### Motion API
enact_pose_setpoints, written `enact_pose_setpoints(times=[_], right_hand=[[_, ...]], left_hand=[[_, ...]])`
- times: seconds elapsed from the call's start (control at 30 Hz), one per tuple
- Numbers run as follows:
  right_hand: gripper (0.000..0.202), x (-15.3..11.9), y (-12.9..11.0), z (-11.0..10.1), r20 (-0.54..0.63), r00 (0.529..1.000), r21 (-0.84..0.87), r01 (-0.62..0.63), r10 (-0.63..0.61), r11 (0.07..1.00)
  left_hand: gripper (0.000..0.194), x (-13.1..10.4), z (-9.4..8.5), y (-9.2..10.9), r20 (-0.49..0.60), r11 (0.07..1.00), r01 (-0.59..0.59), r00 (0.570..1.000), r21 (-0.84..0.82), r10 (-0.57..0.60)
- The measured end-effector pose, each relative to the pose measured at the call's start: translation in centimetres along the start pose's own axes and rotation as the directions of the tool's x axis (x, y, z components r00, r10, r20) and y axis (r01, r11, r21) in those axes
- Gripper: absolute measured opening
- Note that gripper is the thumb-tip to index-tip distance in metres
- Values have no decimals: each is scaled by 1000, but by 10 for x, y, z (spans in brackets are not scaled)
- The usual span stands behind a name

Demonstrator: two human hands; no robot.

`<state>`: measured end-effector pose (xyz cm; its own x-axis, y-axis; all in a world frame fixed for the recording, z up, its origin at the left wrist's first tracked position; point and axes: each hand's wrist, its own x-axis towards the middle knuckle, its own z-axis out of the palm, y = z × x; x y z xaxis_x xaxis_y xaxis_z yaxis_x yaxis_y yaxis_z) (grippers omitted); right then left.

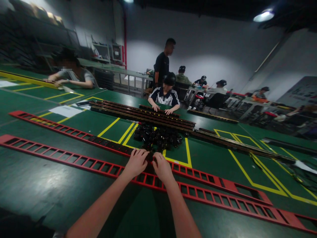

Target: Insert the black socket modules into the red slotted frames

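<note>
Two long red ladder-like frames lie across the green table, a far one (205, 177) and a near one (81, 161). My left hand (136, 162) and my right hand (161, 166) meet over the far frame, fingers curled around a small black piece (149, 156) between them. Left of my hands, several black pieces (101, 142) fill slots of that frame; to the right its slots show no black pieces. A pile of shiny black parts (158, 137) lies just beyond my hands.
Long dark rails (138, 114) lie behind the pile, with a person's hands (162, 108) on them. More rails (237, 145) extend right. White paper (65, 111) lies left. Another person (79, 77) leans on the table at the far left. Yellow tape marks the tabletop.
</note>
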<state>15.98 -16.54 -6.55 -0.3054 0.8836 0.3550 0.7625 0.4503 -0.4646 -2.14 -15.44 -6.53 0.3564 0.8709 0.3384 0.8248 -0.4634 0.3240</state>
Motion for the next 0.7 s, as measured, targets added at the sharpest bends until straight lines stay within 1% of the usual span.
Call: enact_pose_setpoints(times=[0.17, 0.43, 0.6, 0.7], right_hand=[[27, 0, 4, 2, -12, 1000, 31, -17, 17, 999], [30, -2, 4, 2, 16, 1000, -39, -16, 17, 999], [30, -2, 2, 1, 38, 997, -70, -60, 63, 996], [28, -1, 1, 0, 49, 996, -89, -63, 68, 994]], left_hand=[[36, 1, 1, -2, 20, 997, -60, 998, -53, 61], [28, 1, 7, -7, -5, 994, -63, 998, -93, 63], [24, 2, 9, -10, -7, 989, -89, 996, -117, 89], [23, 3, 7, -9, -13, 988, -88, 996, -126, 87]])
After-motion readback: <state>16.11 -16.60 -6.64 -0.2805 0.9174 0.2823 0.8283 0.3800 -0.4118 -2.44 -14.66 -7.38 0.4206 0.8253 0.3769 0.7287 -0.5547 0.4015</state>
